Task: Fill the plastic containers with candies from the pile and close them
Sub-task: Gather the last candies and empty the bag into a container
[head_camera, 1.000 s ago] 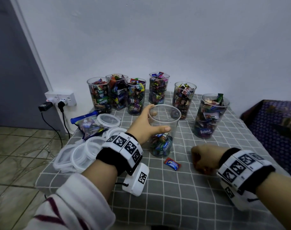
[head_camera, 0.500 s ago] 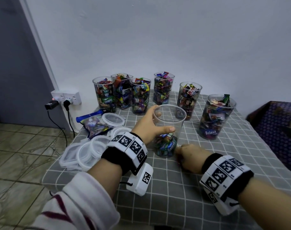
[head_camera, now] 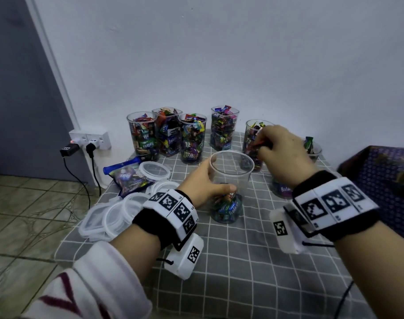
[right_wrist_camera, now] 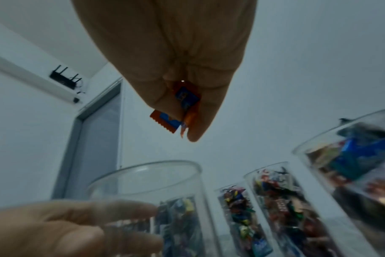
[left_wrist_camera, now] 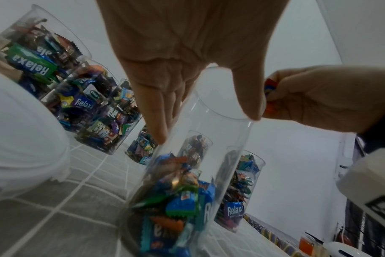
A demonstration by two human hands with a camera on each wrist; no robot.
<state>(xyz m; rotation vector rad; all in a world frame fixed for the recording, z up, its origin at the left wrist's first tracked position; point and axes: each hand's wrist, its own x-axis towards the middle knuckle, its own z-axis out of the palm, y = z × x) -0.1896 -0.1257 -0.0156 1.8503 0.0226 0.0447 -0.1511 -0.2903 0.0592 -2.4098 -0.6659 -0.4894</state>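
Observation:
A clear plastic container (head_camera: 231, 180) stands mid-table with a low layer of wrapped candies (head_camera: 226, 207) in its bottom. My left hand (head_camera: 207, 180) grips its side, thumb in front, fingers round the back; the same grip shows in the left wrist view on the container (left_wrist_camera: 200, 139). My right hand (head_camera: 279, 153) hovers above and to the right of the rim, pinching an orange and blue wrapped candy (right_wrist_camera: 180, 106). In the left wrist view the candy (left_wrist_camera: 269, 90) peeks from those fingers.
Several candy-filled open containers (head_camera: 191, 139) stand along the back of the grey checked table (head_camera: 242, 261). A stack of clear lids (head_camera: 118, 210) and a blue candy bag (head_camera: 125, 178) lie at the left edge. A wall socket with plugs (head_camera: 90, 141) is beyond. A dark patterned cloth (head_camera: 385, 176) is right.
My right hand took the loose candy off the table in front of the container and rose with it to above the rim. The left hand kept its grip.

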